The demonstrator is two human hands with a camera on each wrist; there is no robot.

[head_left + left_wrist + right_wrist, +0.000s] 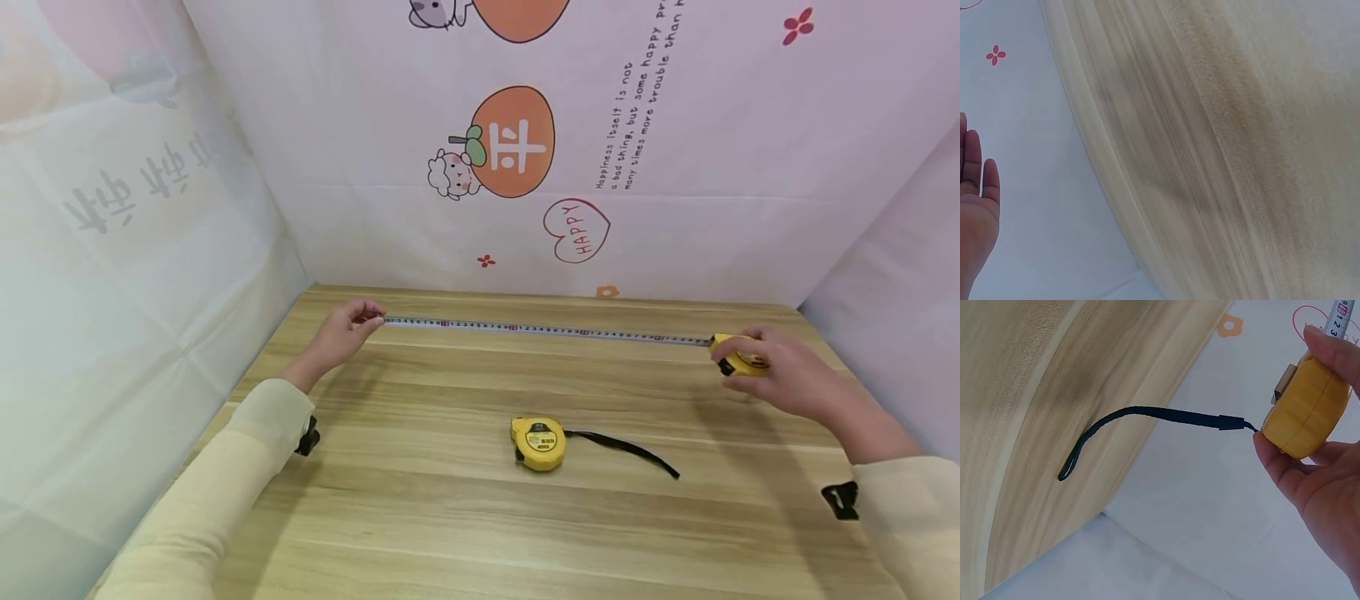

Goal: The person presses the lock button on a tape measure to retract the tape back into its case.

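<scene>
My right hand point(787, 375) grips a yellow tape measure point(738, 357) by its case, above the right part of the table. From the case a white blade point(547, 328) with black and red numbers runs out leftward, stretched straight. At the far left my left hand point(347, 333) pinches the blade's end between thumb and fingers. In the right wrist view a black wrist strap point(1166, 415) hangs from the held case point(1310, 406). A second yellow tape measure point(538, 443) lies on the table nearer to me, its blade drawn in and its black strap point(626, 447) trailing right.
The wooden table point(420, 517) has its back edge against a printed cloth wall point(375, 167). More cloth hangs at the left point(112, 333) and right sides. A black wrist mount point(307, 437) sits at the left cuff, another point(842, 500) at the right.
</scene>
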